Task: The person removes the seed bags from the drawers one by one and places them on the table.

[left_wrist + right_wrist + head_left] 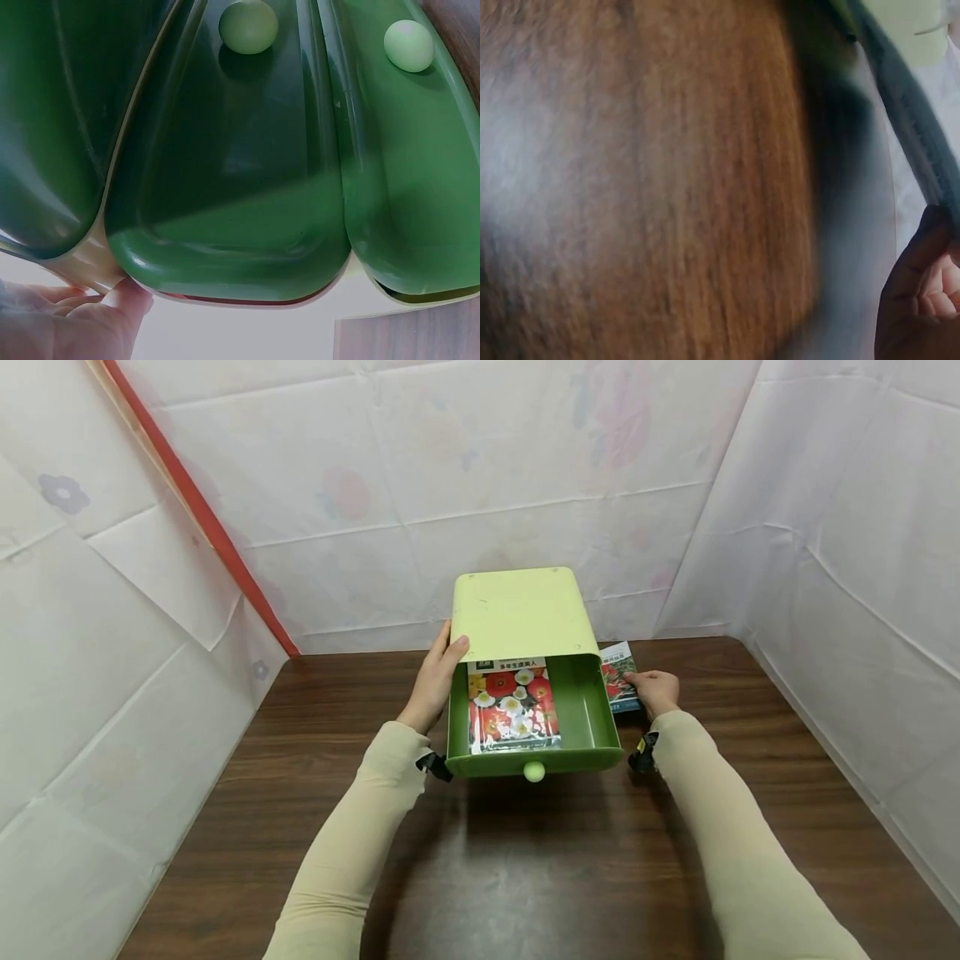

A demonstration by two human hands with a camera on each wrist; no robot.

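Head view gives me the relation that matters: the red-flowered seed packet (617, 680) lies just left of the right hand (656, 692), between that hand and the right side of the pale-green cabinet (521, 610). Its long axis runs mostly away from the wearer, the far end leaning slightly left. The right hand pinches it near its right edge and is plainly the nearer one; the left hand (433, 683) rests along the cabinet's left side, fingers extended, thumb at the top's front edge. Between the hands the top drawer (582, 706) stands open, with a poppy seed packet (512, 706) along its left and bare green floor to the right. I cannot tell how high the pinched packet sits against the drawer's rim. Left wrist view adds two lower drawer fronts (232, 172); in the right wrist one, the packet shows nearly edge-on and the hand is cut off.
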